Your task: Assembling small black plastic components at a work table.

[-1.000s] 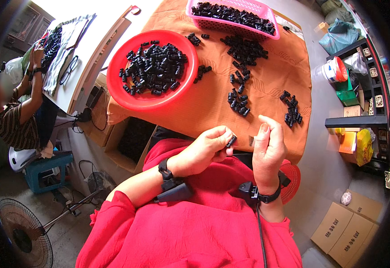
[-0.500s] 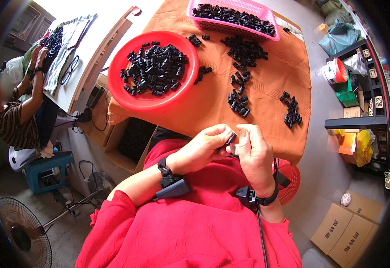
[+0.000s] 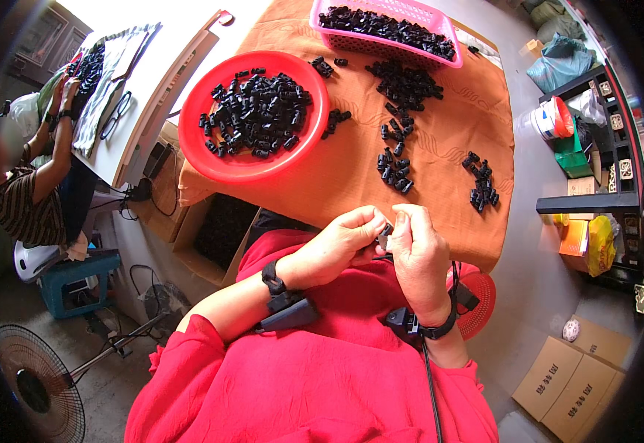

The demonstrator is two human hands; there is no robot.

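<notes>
My left hand [image 3: 340, 244] and my right hand [image 3: 419, 255] meet in front of my chest, at the near edge of the orange-covered table [image 3: 440, 159]. Together their fingertips pinch a small black plastic part [image 3: 385, 231]; most of it is hidden by the fingers. Beyond the hands, a red round bowl [image 3: 252, 114] holds several black parts. A pink basket [image 3: 384, 29] at the far edge is full of the same parts. Loose black parts lie in a line [image 3: 395, 159] and a small cluster [image 3: 482, 188] on the cloth.
Another person [image 3: 30, 184] sits at the left, working at a white table [image 3: 126, 96] with black parts. A floor fan [image 3: 38, 384] stands lower left. A blue stool [image 3: 74, 277], cardboard boxes [image 3: 576, 380] and a shelf unit [image 3: 602, 148] surround the table.
My right hand, open and apart a second ago, has come in to meet my left hand; both now grip the small black part together.
</notes>
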